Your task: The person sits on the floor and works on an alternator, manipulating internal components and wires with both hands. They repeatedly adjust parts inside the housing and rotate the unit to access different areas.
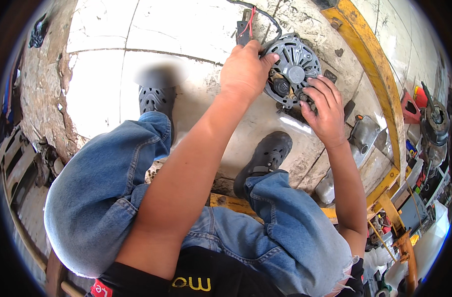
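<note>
A round grey metal alternator (pixel 296 75) rests on the floor tiles, its slotted end with a central cap facing up. At its left edge, my left hand (pixel 246 72) has its thumb on the housing and its other fingers curled. A black rectangular part with a red wire (pixel 244 32) sits just beyond those fingers; whether they touch it I cannot tell. My right hand (pixel 326 110) curves over the alternator's lower right edge, with fingers and thumb around small fittings there. A black round piece (pixel 281 87) shows on the alternator's face between the hands.
A yellow metal frame (pixel 372 54) arches along the right. Near it lie a grey metal can-like part (pixel 364 132) and several tools and parts. A black cable (pixel 270 19) runs behind the alternator. My dark clogs (pixel 269 153) stand on the tiles.
</note>
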{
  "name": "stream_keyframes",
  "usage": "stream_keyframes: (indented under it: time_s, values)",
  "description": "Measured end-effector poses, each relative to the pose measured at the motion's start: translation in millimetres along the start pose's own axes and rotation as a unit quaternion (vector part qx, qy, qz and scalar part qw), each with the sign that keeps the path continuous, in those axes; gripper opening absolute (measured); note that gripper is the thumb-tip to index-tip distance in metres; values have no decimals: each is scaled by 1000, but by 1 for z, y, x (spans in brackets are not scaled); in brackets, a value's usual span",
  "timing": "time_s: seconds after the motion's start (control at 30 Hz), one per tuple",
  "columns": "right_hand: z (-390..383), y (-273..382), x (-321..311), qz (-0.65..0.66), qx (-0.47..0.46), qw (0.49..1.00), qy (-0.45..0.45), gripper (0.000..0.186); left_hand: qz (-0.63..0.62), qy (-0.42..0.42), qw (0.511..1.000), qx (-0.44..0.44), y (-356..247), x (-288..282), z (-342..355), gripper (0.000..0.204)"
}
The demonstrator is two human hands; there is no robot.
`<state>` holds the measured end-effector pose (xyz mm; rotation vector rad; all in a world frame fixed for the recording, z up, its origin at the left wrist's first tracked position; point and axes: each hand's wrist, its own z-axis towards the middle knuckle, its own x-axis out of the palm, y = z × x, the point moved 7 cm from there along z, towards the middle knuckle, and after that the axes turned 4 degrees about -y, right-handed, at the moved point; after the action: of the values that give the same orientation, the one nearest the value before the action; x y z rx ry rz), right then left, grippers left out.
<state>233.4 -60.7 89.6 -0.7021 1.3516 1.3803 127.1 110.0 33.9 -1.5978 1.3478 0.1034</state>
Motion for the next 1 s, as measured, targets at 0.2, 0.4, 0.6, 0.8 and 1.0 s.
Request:
stream_keyframes:
  time_s: [0.2, 0.4, 0.6, 0.8, 1.0]
  values:
    - [1, 1, 2, -16, 1, 1000, 9, 38, -8, 17, 1000, -11, 2, 2, 3, 47]
    - [3, 1, 0, -28, -8, 999, 21, 41, -8, -12, 1000, 28, 2, 1, 2, 52]
    - [3, 2, 2, -37, -10, 999, 7, 37, 19, -27, 999, 35, 0, 0, 0, 53]
    - [5, 1, 0, -35, 0, 999, 25, 38, -14, -18, 999, 26, 3, 2, 2, 51]
    - [4, 2, 0, -37, -5, 999, 10, 39, -9, -16, 999, 26, 2, 2, 1, 50]
